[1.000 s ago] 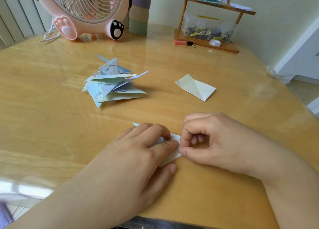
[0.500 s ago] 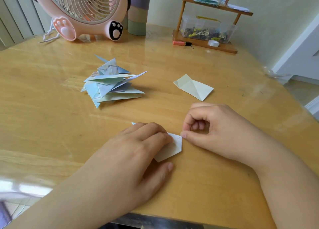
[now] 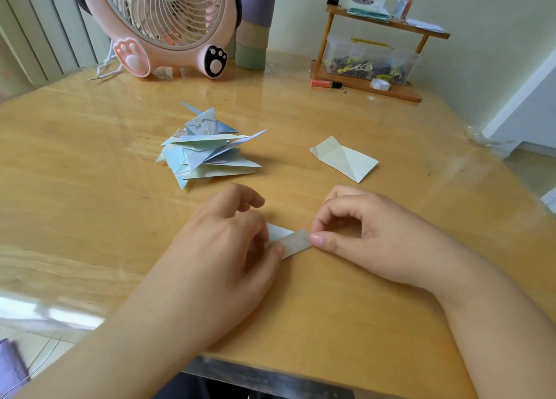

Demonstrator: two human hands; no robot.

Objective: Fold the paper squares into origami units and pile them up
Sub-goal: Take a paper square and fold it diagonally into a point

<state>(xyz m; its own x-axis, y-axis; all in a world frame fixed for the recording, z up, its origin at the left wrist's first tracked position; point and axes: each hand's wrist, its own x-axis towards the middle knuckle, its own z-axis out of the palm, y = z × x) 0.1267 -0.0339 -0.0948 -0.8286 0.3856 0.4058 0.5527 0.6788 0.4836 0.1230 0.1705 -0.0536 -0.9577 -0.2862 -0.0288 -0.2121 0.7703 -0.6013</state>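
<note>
Two hands pinching one paper strip [image 3: 296, 243] near folded pile [image 3: 207, 152]: left hand [image 3: 228, 248], right hand [image 3: 370, 242], counter [image 3: 90, 203].

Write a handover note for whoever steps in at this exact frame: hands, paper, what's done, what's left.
Left hand: holds one end of the paper strip on the table.
Right hand: fingers pinch the strip's other end.
Done: pile of folded units sits beyond the left hand.
Left: finish this unit, pile it; the pale creased sheet beyond the right hand isn't piled yet.
</note>
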